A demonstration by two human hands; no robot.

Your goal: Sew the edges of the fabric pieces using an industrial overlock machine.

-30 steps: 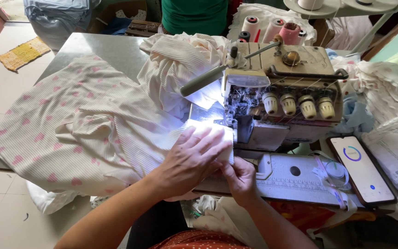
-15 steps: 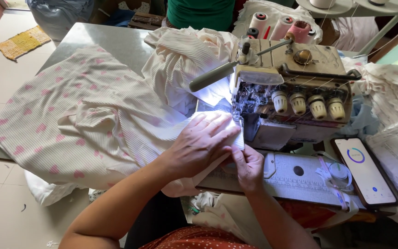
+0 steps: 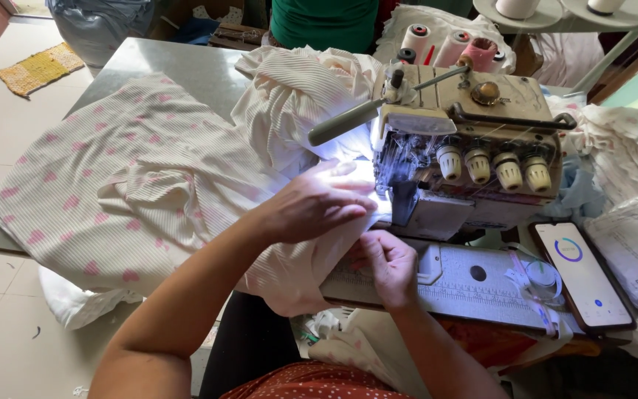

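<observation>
Keep left hand (image 3: pixel 315 207) flat on striped fabric (image 3: pixel 149 177) beside overlock machine (image 3: pixel 467 155) on tabletop (image 3: pixel 179 66); pinch edge in right hand (image 3: pixel 385 262); feed evenly, fingers clear of needles.

Sewing machine (image 3: pixel 467 140) blocks the worktop (image 3: pixel 164 66) centre, thread cones (image 3: pixel 444 48) close off its rear, heaped striped fabric (image 3: pixel 149 185) fills its left side, phone (image 3: pixel 581 273) lies right-front of it, bare worktop open at its far left.

Bright daylight, sharp focus; sewing machine (image 3: pixel 467 155) lamp overexposes fabric (image 3: pixel 149 185) beneath; slight wide-angle edge distortion.
</observation>
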